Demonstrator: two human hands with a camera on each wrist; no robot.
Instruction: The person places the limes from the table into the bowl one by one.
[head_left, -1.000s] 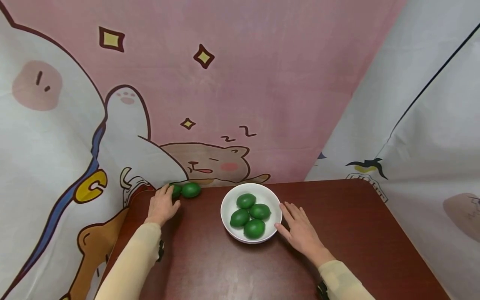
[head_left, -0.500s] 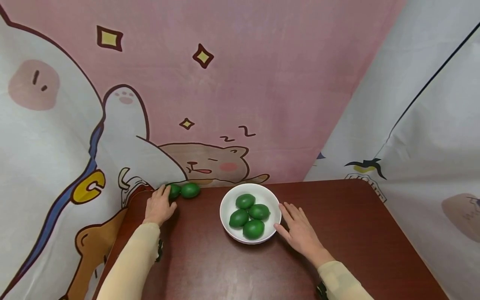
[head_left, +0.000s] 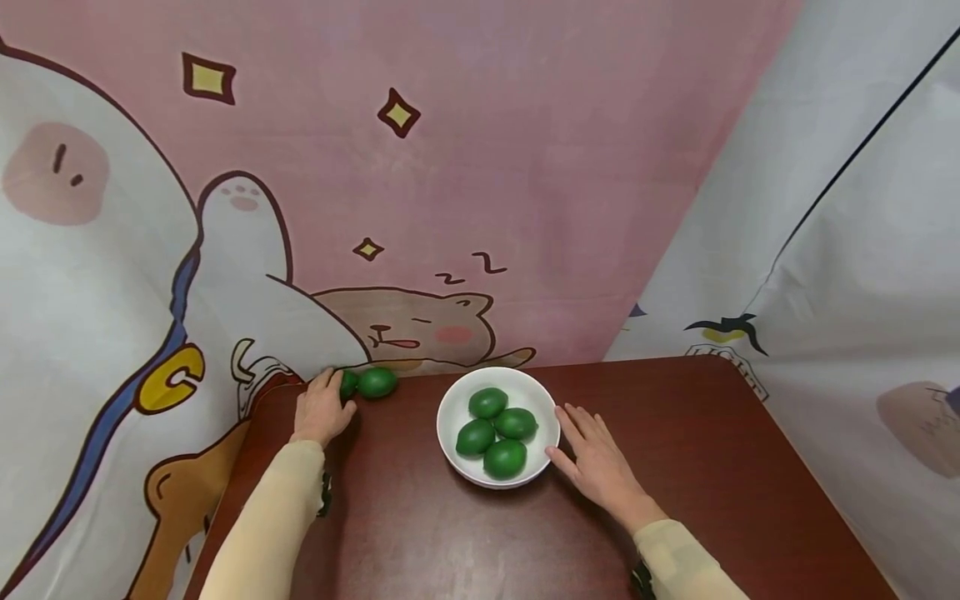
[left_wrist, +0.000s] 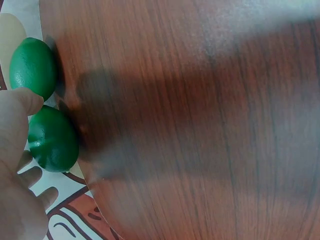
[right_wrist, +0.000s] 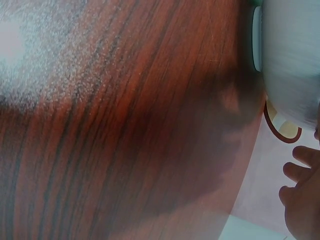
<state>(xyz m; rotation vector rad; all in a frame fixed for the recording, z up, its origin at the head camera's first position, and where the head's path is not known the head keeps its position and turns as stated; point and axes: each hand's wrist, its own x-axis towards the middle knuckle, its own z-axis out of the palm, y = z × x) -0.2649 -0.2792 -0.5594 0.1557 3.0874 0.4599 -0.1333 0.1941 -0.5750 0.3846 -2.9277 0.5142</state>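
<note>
At the table's back left edge lie two green limes side by side. My left hand [head_left: 322, 410] is over the left lime [left_wrist: 53, 140] and partly hides it in the head view. In the left wrist view the thumb tip reaches the gap between the two, while the other fingers spread loosely beside the left one. The right-hand lime [head_left: 377, 382] is untouched by the fingers. A white bowl [head_left: 459, 468] holds several more limes [head_left: 505, 458]. My right hand [head_left: 600, 467] rests with straight fingers against the bowl's right rim, thumb spread toward the front.
Everything stands on a dark red-brown wooden table [head_left: 420, 542]. A cartoon-printed cloth [head_left: 570, 208] hangs right behind its back edge, near the two limes. Another pale cloth [head_left: 847, 275] hangs along the right side.
The head view has turned slightly, so the scene sits a little farther left. My left hand has shifted very slightly around the left lime; the right hand stays at the bowl.
</note>
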